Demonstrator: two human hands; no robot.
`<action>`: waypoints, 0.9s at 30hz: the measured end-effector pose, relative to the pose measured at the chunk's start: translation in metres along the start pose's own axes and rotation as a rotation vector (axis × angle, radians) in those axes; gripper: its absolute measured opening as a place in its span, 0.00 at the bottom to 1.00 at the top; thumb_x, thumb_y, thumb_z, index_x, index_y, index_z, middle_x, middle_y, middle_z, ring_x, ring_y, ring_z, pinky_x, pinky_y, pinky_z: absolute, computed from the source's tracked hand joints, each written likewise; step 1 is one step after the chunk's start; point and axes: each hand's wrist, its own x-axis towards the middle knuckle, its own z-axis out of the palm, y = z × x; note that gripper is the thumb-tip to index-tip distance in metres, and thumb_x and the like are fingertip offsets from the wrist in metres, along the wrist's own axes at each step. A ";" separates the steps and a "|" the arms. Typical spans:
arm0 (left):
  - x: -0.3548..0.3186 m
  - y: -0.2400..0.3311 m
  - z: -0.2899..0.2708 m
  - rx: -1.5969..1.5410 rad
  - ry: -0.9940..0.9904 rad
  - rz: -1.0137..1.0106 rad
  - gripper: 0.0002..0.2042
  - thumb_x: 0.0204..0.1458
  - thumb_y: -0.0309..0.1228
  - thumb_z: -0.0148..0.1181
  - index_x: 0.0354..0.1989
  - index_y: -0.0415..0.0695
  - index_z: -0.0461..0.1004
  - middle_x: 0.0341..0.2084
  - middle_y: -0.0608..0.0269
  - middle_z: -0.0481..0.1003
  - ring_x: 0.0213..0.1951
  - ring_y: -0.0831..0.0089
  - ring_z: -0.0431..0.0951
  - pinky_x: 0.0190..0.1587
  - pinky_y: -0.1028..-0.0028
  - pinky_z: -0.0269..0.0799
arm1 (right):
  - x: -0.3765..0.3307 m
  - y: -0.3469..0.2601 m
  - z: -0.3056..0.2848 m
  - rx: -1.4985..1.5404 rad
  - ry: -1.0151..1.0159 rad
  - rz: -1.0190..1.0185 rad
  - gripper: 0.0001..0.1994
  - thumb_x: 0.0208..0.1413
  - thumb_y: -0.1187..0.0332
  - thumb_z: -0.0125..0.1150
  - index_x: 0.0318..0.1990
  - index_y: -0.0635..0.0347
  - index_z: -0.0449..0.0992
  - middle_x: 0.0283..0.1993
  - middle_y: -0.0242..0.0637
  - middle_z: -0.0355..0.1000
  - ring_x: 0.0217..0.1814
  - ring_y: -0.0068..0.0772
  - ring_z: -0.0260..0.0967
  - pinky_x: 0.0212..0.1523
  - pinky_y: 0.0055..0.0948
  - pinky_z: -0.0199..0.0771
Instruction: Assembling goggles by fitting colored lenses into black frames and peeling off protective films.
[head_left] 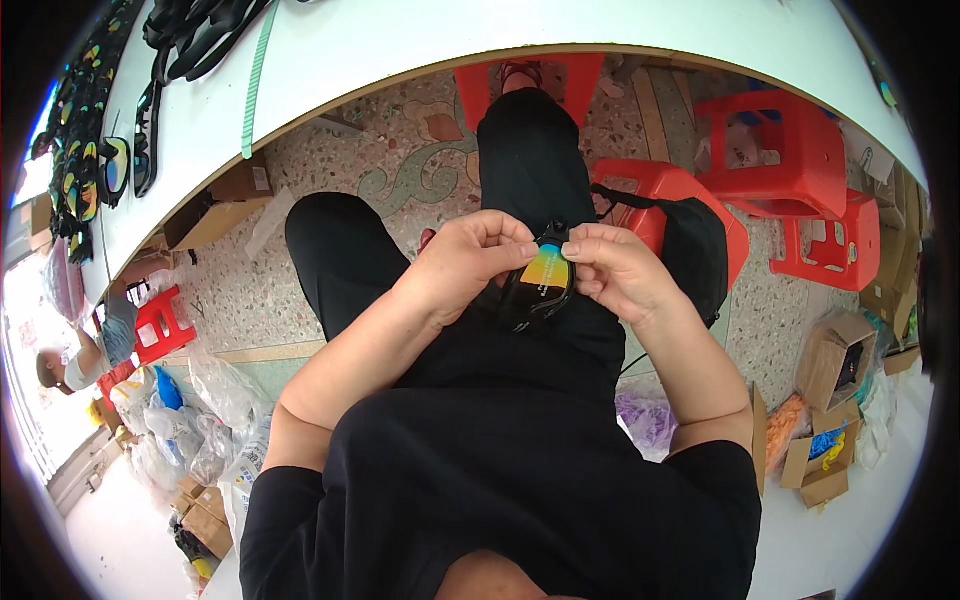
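Over my lap, both hands hold a pair of black goggles (540, 290) with a mirrored lens. My left hand (470, 262) grips the left side of the frame. My right hand (615, 270) pinches a small yellow-to-blue sticker (546, 268) lying on the lens. I sit in black clothes with my legs stretched toward a white table (400, 50).
More black goggles (140, 140) with mirrored lenses lie in rows at the table's left end. Red plastic stools (790, 150) stand to my right, one bearing a black bag (695, 250). Cardboard boxes (835, 360) sit at right, plastic bags (190, 420) at left. Another person (70, 365) is at far left.
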 end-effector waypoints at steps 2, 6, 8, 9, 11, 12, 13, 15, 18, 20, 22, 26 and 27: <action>0.003 0.002 -0.001 -0.063 -0.030 -0.050 0.05 0.55 0.26 0.63 0.35 0.38 0.76 0.27 0.69 0.76 0.27 0.84 0.71 0.31 0.83 0.66 | 0.005 -0.006 -0.004 0.040 -0.103 0.093 0.06 0.54 0.73 0.63 0.28 0.54 0.71 0.22 0.22 0.63 0.20 0.15 0.60 0.20 0.15 0.58; 0.011 -0.003 -0.012 -0.149 -0.116 -0.185 0.06 0.56 0.28 0.63 0.36 0.39 0.76 0.28 0.69 0.76 0.27 0.84 0.71 0.31 0.83 0.66 | 0.012 -0.003 -0.003 0.055 -0.036 0.096 0.07 0.53 0.70 0.65 0.28 0.56 0.71 0.22 0.24 0.64 0.18 0.14 0.58 0.17 0.15 0.53; 0.010 -0.005 -0.013 0.075 -0.019 -0.096 0.05 0.57 0.28 0.62 0.38 0.41 0.75 0.28 0.72 0.74 0.28 0.85 0.70 0.32 0.84 0.66 | 0.004 0.012 0.012 -0.142 0.088 -0.183 0.07 0.56 0.69 0.64 0.33 0.59 0.71 0.21 0.26 0.65 0.17 0.16 0.60 0.17 0.16 0.58; 0.002 -0.008 -0.013 0.123 -0.008 -0.011 0.07 0.55 0.28 0.65 0.38 0.41 0.74 0.28 0.72 0.74 0.29 0.85 0.71 0.33 0.83 0.68 | 0.000 0.022 0.016 -0.245 0.173 -0.322 0.07 0.59 0.68 0.62 0.35 0.61 0.70 0.22 0.27 0.65 0.18 0.16 0.62 0.18 0.17 0.61; -0.018 -0.016 -0.017 0.282 -0.005 0.157 0.11 0.49 0.26 0.70 0.37 0.39 0.74 0.27 0.72 0.73 0.29 0.85 0.71 0.34 0.82 0.70 | -0.015 0.043 0.018 -0.291 0.225 -0.488 0.07 0.61 0.72 0.60 0.41 0.63 0.68 0.30 0.29 0.68 0.27 0.16 0.68 0.28 0.17 0.70; -0.025 -0.017 -0.018 0.414 -0.010 0.202 0.11 0.48 0.26 0.71 0.36 0.39 0.74 0.27 0.72 0.73 0.29 0.85 0.71 0.33 0.82 0.69 | -0.017 0.055 0.021 -0.252 0.200 -0.556 0.09 0.59 0.75 0.61 0.43 0.63 0.67 0.33 0.30 0.69 0.31 0.17 0.69 0.33 0.17 0.71; -0.031 -0.014 -0.017 0.547 -0.011 0.246 0.11 0.47 0.26 0.71 0.35 0.40 0.74 0.26 0.72 0.72 0.28 0.85 0.71 0.32 0.82 0.69 | -0.018 0.067 0.024 -0.210 0.173 -0.622 0.13 0.56 0.78 0.63 0.45 0.63 0.66 0.37 0.31 0.69 0.35 0.18 0.70 0.38 0.17 0.72; -0.035 -0.020 -0.016 0.499 -0.030 0.226 0.11 0.47 0.27 0.72 0.33 0.39 0.74 0.24 0.71 0.72 0.27 0.85 0.70 0.31 0.82 0.69 | -0.019 0.079 0.026 -0.213 0.111 -0.678 0.20 0.51 0.83 0.66 0.48 0.64 0.64 0.42 0.34 0.69 0.40 0.20 0.71 0.43 0.19 0.72; -0.034 -0.026 -0.014 0.566 -0.009 0.246 0.12 0.47 0.28 0.72 0.31 0.39 0.72 0.22 0.71 0.71 0.26 0.85 0.70 0.29 0.81 0.69 | -0.018 0.084 0.033 -0.209 0.122 -0.759 0.22 0.51 0.82 0.67 0.49 0.65 0.62 0.43 0.37 0.71 0.42 0.21 0.72 0.43 0.20 0.73; -0.033 -0.034 -0.014 0.610 0.059 0.261 0.13 0.47 0.28 0.72 0.28 0.40 0.70 0.21 0.68 0.71 0.25 0.83 0.70 0.27 0.79 0.68 | -0.015 0.088 0.032 -0.277 0.157 -0.794 0.22 0.51 0.82 0.67 0.50 0.66 0.61 0.43 0.38 0.72 0.43 0.22 0.73 0.43 0.21 0.74; -0.031 -0.045 -0.011 0.677 0.120 0.352 0.13 0.46 0.28 0.72 0.28 0.40 0.69 0.21 0.65 0.71 0.24 0.78 0.71 0.26 0.77 0.69 | -0.011 0.091 0.034 -0.271 0.170 -0.807 0.22 0.51 0.82 0.67 0.50 0.65 0.61 0.43 0.38 0.72 0.43 0.22 0.73 0.43 0.21 0.74; -0.034 -0.049 0.001 0.923 0.233 0.686 0.13 0.44 0.26 0.71 0.28 0.40 0.68 0.22 0.57 0.71 0.22 0.64 0.73 0.25 0.71 0.70 | -0.008 0.098 0.032 -0.271 0.231 -0.847 0.21 0.53 0.82 0.65 0.50 0.65 0.61 0.43 0.38 0.72 0.43 0.22 0.73 0.43 0.21 0.75; -0.033 -0.049 0.002 0.938 0.228 0.670 0.13 0.44 0.27 0.70 0.29 0.40 0.69 0.24 0.55 0.71 0.24 0.60 0.74 0.26 0.67 0.71 | -0.009 0.097 0.031 -0.274 0.228 -0.847 0.21 0.53 0.82 0.65 0.50 0.65 0.61 0.43 0.38 0.72 0.43 0.22 0.73 0.43 0.21 0.75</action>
